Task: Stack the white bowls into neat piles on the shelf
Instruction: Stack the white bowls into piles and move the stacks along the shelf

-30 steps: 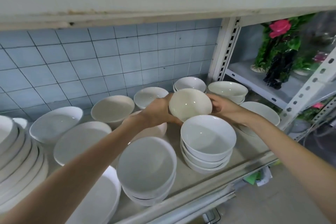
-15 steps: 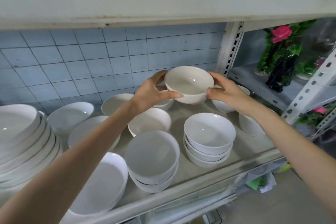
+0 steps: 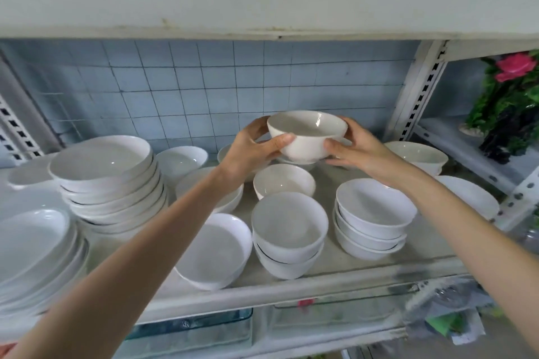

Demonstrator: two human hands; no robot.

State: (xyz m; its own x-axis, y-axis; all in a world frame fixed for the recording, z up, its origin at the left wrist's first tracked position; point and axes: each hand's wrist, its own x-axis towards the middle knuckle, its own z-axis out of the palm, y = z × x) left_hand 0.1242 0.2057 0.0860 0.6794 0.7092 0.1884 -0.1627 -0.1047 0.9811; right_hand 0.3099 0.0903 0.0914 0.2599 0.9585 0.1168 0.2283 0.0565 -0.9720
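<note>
Left hand [image 3: 250,148] and right hand [image 3: 354,148] clasp held bowl [image 3: 306,137] sides above single bowl [image 3: 284,183] — glazed, rigid, likely slippery, chip-prone.

Held bowl [image 3: 306,137] above the back of the shelf [image 3: 364,268], left hand [image 3: 250,148] at its 9 o'clock, right hand [image 3: 358,148] at its 3 o'clock, single bowl [image 3: 284,183] at its 6 o'clock, two-bowl stack [image 3: 288,230] in front of that, three-bowl stack [image 3: 376,213] at 4 o'clock, tall pile [image 3: 108,175] at 8 o'clock.

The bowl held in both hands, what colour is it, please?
The held bowl is plain white; head view.
</note>
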